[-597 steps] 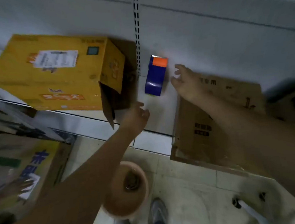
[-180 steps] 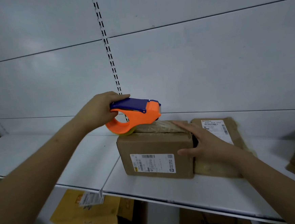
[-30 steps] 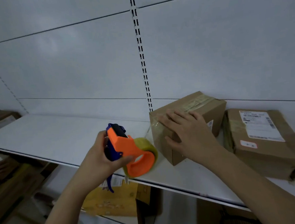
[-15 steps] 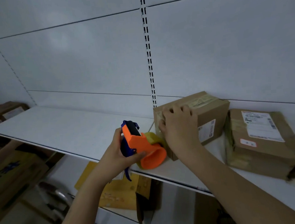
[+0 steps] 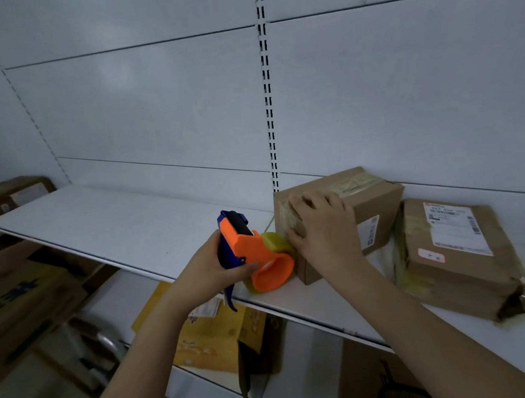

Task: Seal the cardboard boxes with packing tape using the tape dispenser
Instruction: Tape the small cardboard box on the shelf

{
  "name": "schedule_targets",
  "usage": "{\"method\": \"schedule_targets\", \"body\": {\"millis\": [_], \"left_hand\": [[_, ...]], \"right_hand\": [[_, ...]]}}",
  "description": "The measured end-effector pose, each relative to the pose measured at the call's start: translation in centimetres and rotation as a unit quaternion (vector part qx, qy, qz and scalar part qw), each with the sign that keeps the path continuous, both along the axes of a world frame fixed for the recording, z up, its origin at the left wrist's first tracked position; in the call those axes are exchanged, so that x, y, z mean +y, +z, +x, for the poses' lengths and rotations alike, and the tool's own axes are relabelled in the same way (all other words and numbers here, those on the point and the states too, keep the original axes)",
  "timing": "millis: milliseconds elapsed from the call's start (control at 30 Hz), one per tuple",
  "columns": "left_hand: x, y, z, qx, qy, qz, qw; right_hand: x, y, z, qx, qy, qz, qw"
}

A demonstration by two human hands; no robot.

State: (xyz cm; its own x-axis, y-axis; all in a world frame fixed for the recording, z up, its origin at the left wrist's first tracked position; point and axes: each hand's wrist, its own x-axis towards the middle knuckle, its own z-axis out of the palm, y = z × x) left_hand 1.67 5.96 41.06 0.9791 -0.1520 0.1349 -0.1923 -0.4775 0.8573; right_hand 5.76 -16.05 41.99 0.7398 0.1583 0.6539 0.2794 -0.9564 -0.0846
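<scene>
A small brown cardboard box (image 5: pixel 372 212) stands on the white shelf (image 5: pixel 125 228), with yellowish tape across its top and down its left face. My left hand (image 5: pixel 210 270) grips the blue handle of the orange tape dispenser (image 5: pixel 256 259), whose yellow roll sits against the box's lower left face. My right hand (image 5: pixel 318 226) lies over the box's left top corner, fingers bent over the edge and pressing the tape on the left face. A thin strand of tape runs from the dispenser up to the box.
A flatter brown parcel (image 5: pixel 454 253) with white labels lies right of the small box, its front corner torn. A yellow carton (image 5: pixel 215 337) sits on the lower shelf. More brown boxes (image 5: pixel 10 200) stand at far left. A slotted upright (image 5: pixel 266 82) runs up the grey back wall.
The dispenser has come up against the box's left face. My right hand has slid from the box's top to its left top corner and side.
</scene>
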Motion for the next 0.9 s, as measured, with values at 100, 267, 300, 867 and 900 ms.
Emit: {"method": "schedule_targets", "body": {"millis": [100,267,300,867,900], "left_hand": [[0.0,0.5,0.5,-0.003,-0.001,0.013,1.0],[0.4,0.9,0.8,0.028,-0.02,0.003,0.999],[0.5,0.9,0.8,0.034,-0.022,0.002,0.999],[0.7,3.6,4.0,0.08,-0.114,0.102,0.985],[0.4,3.9,4.3,0.084,-0.118,0.11,0.983]], "right_hand": [[-0.1,0.0,-0.2,-0.005,0.007,0.006,1.0],[-0.3,0.1,0.0,-0.003,0.057,-0.011,0.998],[-0.3,0.1,0.1,-0.001,0.088,-0.028,0.996],[-2.3,2.6,1.4,0.161,0.234,0.0,0.959],[-2.8,2.5,1.4,0.16,0.219,0.037,0.962]]}}
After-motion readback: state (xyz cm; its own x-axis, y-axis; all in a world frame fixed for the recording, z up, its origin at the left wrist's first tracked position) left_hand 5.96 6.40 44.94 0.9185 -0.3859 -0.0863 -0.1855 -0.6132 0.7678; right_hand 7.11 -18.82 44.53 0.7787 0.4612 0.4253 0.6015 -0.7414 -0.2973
